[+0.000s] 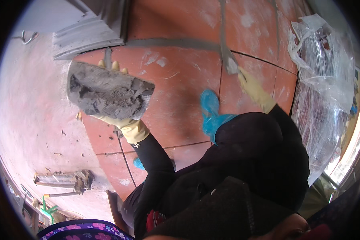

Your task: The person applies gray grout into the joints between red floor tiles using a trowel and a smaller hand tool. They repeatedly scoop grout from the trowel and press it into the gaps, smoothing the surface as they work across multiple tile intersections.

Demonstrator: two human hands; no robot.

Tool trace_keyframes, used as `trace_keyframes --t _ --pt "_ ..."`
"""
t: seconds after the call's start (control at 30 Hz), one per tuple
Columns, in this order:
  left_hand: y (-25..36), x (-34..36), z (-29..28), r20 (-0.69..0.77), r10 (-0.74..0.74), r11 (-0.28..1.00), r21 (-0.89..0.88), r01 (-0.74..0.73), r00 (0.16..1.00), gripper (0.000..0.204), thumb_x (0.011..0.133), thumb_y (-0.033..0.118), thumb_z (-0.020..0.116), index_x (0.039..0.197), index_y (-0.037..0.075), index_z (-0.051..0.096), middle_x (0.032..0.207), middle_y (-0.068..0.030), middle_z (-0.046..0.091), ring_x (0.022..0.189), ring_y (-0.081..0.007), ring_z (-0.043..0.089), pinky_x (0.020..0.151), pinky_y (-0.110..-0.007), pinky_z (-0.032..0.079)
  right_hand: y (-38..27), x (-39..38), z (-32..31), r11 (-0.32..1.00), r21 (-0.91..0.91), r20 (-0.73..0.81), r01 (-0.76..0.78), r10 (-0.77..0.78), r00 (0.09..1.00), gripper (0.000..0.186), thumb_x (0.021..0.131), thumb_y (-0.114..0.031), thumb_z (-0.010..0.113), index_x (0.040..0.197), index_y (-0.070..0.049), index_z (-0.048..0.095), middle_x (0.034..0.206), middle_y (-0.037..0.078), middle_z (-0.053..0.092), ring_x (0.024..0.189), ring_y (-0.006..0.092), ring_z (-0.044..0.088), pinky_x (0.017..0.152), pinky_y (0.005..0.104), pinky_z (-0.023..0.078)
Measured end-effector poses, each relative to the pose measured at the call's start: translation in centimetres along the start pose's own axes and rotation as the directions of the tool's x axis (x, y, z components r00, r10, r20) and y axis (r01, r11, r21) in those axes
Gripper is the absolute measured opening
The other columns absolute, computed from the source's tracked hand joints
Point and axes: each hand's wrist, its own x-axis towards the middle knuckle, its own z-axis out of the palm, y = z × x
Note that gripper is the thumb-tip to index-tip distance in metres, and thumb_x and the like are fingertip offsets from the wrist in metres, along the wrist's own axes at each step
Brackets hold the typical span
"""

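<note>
My left hand (128,127), in a pale yellow rubber glove, supports a trough-like holder (146,106) heaped with wet grey mortar (108,93). Its fingertips curl over the far rim; the palm is hidden beneath. To the right, my gloved right hand (253,87) grips a small flat-bladed trowel (231,66). The blade sits on the joint between reddish floor tiles (176,104), where grey mortar (224,42) fills the line beyond it. Another filled joint (176,43) meets it from the left. The nearer joints show as dark gaps.
My foot in a blue shoe cover (212,110) rests on the tiles between my hands. Clear plastic sheeting wraps a bulky object (322,92) at right. A grey moulded base (88,38) stands at far left. A dirty metal tool (66,181) lies on the pale surface at left.
</note>
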Motion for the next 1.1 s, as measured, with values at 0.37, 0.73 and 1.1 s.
trace_keyframes --t 0.37,0.73,1.1 --pt "-0.2 -1.2 -6.5 -0.199 0.08 0.996 -0.03 -0.087 0.977 0.101 0.087 0.082 0.045 0.155 0.008 0.032 0.152 -0.0221 0.042 0.134 -0.0468 0.044 0.111 -0.059 0.039 -8.7 2.9 5.1 0.362 -0.292 -0.11 0.885 -0.932 0.345 0.066 0.094 -0.009 0.068 0.152 -0.001 0.039 0.116 0.015 0.067 0.087 0.0202 0.068 0.08 0.0321 0.055" --pt "-0.2 -0.6 -5.3 -0.281 0.118 0.976 -0.143 -0.163 0.953 0.088 0.094 0.075 0.044 0.15 0.007 0.041 0.149 -0.0166 0.048 0.131 -0.0354 0.05 0.112 -0.053 0.04 -13.8 3.5 8.3 0.403 -0.417 -0.05 0.815 -0.905 0.422 0.04 0.087 -0.008 0.073 0.124 0.001 0.061 0.104 0.014 0.068 0.088 0.0303 0.069 0.076 0.0366 0.055" --pt "0.5 -1.5 -3.5 -0.294 0.018 0.943 -0.314 -0.114 0.956 0.09 0.093 0.075 0.045 0.151 0.007 0.04 0.149 -0.0171 0.048 0.131 -0.0373 0.05 0.112 -0.055 0.04 -11.8 5.3 8.7 0.208 -0.494 -0.116 0.844 -0.978 0.174 0.04 0.067 0.002 0.08 0.105 -0.01 0.073 0.103 0.005 0.066 0.087 0.0262 0.065 0.073 0.037 0.052"
